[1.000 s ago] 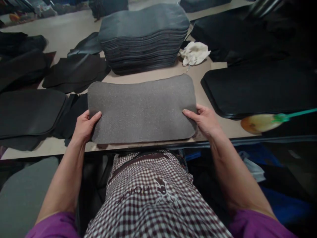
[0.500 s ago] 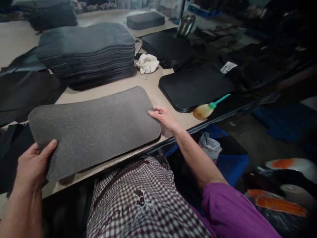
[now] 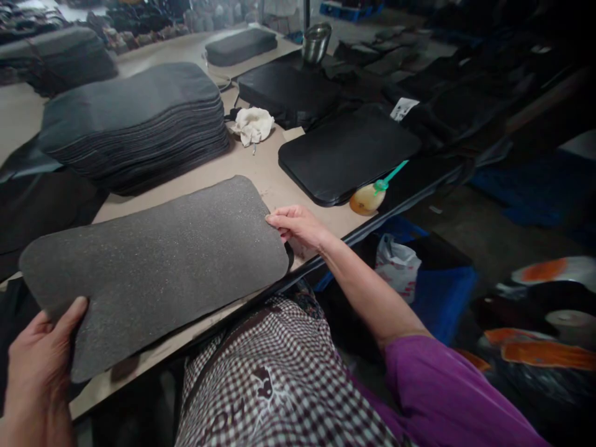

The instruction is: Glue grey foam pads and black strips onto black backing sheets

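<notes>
Between my hands is a dark grey mat (image 3: pixel 162 261) with rounded corners and a speckled surface, held over the front of the table. My left hand (image 3: pixel 44 354) grips its near left edge, thumb on top and fingers hidden underneath. At the far right edge, my right hand (image 3: pixel 295 225) pinches the mat between thumb and fingers. Behind it stands a tall stack of similar dark mats (image 3: pixel 139 124). To the right lies a lower stack of smooth black mats (image 3: pixel 349 152).
A squeeze bottle (image 3: pixel 367 200) with a green nozzle sits by the black mats near the table edge. A crumpled white cloth (image 3: pixel 254 125) lies beside the tall stack. Farther back are a metal cup (image 3: pixel 316 43) and more dark stacks. A plastic bag (image 3: pixel 397 266) is below the table.
The view has shifted, so the table's things sit farther left. Both hands still hold the mat, which appears lower and farther left in the picture.
</notes>
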Motion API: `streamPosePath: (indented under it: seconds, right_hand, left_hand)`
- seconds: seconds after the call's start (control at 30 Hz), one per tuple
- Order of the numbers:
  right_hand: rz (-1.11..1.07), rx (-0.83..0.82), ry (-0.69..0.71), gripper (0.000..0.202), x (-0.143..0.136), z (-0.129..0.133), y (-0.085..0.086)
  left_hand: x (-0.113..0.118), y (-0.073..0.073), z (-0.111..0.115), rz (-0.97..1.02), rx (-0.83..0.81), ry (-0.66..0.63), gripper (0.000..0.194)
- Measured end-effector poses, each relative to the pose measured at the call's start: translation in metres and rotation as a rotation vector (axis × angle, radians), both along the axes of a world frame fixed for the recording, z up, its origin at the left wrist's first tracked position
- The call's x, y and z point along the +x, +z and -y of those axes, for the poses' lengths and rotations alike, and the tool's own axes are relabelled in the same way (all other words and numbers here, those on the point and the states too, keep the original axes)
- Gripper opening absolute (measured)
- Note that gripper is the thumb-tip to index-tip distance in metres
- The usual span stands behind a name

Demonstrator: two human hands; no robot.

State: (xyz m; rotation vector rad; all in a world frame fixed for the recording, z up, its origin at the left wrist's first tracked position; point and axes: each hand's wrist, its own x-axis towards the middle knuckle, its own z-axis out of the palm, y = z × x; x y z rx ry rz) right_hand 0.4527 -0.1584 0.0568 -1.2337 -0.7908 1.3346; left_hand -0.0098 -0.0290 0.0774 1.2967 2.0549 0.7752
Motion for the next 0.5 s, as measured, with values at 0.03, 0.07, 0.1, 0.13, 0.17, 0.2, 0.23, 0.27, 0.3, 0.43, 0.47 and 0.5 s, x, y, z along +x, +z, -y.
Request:
streamPosePath:
  seconds: [0.03, 0.07, 0.1, 0.13, 0.17, 0.2, 0.23, 0.27, 0.3, 0.43, 0.47, 0.5]
  right_hand:
    - [0.002, 0.001, 0.003, 0.039, 0.0, 0.001, 0.0]
    - [0.007, 0.002, 0.001, 0.039, 0.001, 0.002, 0.0]
    - [0.016, 0.005, -0.006, 0.038, 0.001, 0.003, -0.001]
    - [0.029, 0.007, -0.012, 0.037, 0.002, 0.003, -0.002]
    - [0.045, 0.009, -0.017, 0.037, 0.002, 0.004, -0.003]
    - [0.061, 0.012, -0.029, 0.036, 0.003, 0.005, -0.004]
    - [0.074, 0.016, -0.045, 0.035, 0.004, 0.006, -0.006]
    - [0.084, 0.023, -0.066, 0.034, 0.004, 0.007, -0.007]
    - [0.093, 0.037, -0.09, 0.036, 0.005, 0.008, -0.007]
    - [0.107, 0.143, -0.149, 0.071, 0.006, 0.012, -0.007]
    - [0.108, 0.171, -0.155, 0.074, 0.007, 0.013, -0.006]
    - [0.118, 0.191, -0.158, 0.07, 0.007, 0.014, -0.006]
  left_hand:
    - [0.0, 0.0, 0.0, -0.003, 0.003, -0.007, 0.078]
    - [0.0, -0.001, 0.0, 0.0, 0.006, -0.014, 0.078]
    - [-0.002, -0.002, 0.0, 0.01, 0.01, -0.021, 0.076]
    - [-0.004, -0.004, -0.001, 0.027, 0.012, -0.03, 0.074]
    - [-0.007, -0.006, -0.002, 0.044, 0.016, -0.04, 0.072]
    - [-0.01, -0.009, -0.004, 0.062, 0.023, -0.055, 0.069]
    - [-0.013, -0.011, -0.006, 0.078, 0.033, -0.082, 0.067]
    - [-0.015, -0.012, -0.008, 0.083, 0.047, -0.114, 0.068]
    - [-0.017, -0.012, -0.009, 0.079, 0.061, -0.144, 0.073]
    - [-0.016, -0.004, -0.008, 0.003, 0.135, -0.174, 0.106]
    - [-0.015, -0.001, -0.005, -0.015, 0.158, -0.18, 0.102]
    - [-0.015, 0.002, -0.002, -0.038, 0.177, -0.198, 0.09]
